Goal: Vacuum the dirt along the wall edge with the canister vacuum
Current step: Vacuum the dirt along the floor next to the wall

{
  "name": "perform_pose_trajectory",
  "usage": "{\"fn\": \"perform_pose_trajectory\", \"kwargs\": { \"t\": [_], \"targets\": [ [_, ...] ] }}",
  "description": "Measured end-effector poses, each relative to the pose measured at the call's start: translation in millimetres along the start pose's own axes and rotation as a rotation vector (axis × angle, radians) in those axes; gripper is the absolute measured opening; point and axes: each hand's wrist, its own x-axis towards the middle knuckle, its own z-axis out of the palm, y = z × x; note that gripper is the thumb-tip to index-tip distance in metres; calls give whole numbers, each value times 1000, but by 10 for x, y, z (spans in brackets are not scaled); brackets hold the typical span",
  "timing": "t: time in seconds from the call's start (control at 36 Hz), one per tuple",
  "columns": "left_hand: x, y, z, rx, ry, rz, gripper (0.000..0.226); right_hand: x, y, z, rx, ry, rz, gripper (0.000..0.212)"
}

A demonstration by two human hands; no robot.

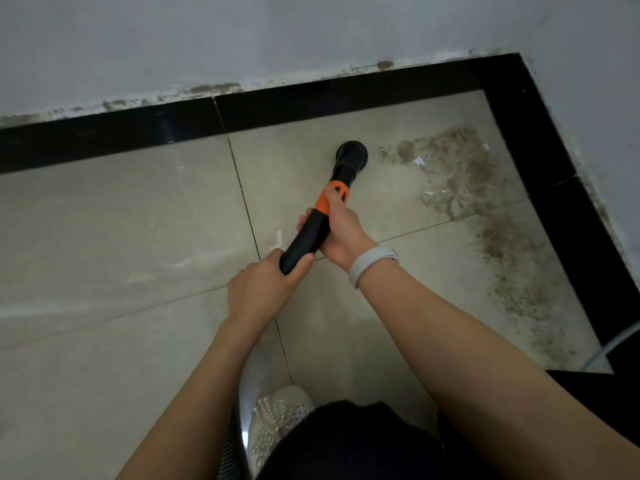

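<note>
While both hands clamp the black-and-orange vacuum wand (320,220), left hand (263,289) gripping its rear end and right hand (341,226) curled near the orange collar, the round nozzle (351,154) rests on the tiled floor (121,220). Dirt (467,174) lies just right of it, along the black skirting (540,140).

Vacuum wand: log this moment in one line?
wand | both hands gripping | round nozzle on tile | dirt right, uncleared

Black vacuum wand (313,233) with orange collar, beige floor tiles (114,230), black skirting (104,136), brown dirt (485,209), white wristband (370,263)
</note>
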Motion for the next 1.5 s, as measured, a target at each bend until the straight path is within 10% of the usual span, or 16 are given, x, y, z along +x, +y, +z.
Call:
{"fn": "perform_pose_trajectory", "kwargs": {
  "t": [0.86, 1.5],
  "targets": [
    [272, 379, 242, -26, -89, 80, 47, 162, -243, -363, -7, 218, -129, 30],
    [694, 656, 230, 22, -81, 136, 62, 367, -746, -474, -184, 81, -76, 34]
  ]
}}
